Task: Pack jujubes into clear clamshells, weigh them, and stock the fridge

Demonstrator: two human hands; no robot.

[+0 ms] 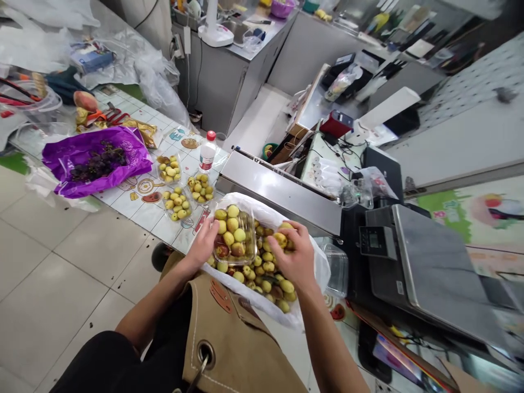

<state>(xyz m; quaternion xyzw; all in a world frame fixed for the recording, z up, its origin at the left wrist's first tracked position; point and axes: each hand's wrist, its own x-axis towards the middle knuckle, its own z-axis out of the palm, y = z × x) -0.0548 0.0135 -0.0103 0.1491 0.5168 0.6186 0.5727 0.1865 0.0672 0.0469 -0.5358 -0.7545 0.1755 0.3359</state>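
While the left hand (200,245) lies against the near edge of a clear plastic punnet (235,234), fingers spread in a wide hold, the right hand (291,256) curls narrowly over loose yellow-green fruits (266,275) just beside the punnet. Whether it grips a single fruit, I cannot tell. The punnet, filled with the same fruit, sits tilted on the loose heap. Step as observed: fruit and punnet are being handled together over the heap; the tilt calls for steady support from the left hand.

Directly under the punnet, a white plastic bag (249,300) holds the heap. Nearer the body lies a tan canvas apron (233,338) with a metal eyelet (206,353). Right of the punnet stand a clear container (338,267) and, farther on, a digital scale (434,273). Beyond the punnet, on a tiled counter (151,215), are three more filled punnets (177,203), a red-capped plastic bottle (208,153), and a purple bag (135,164) holding dark grapes (98,162). A stainless-steel machine (278,191) stands farther off.
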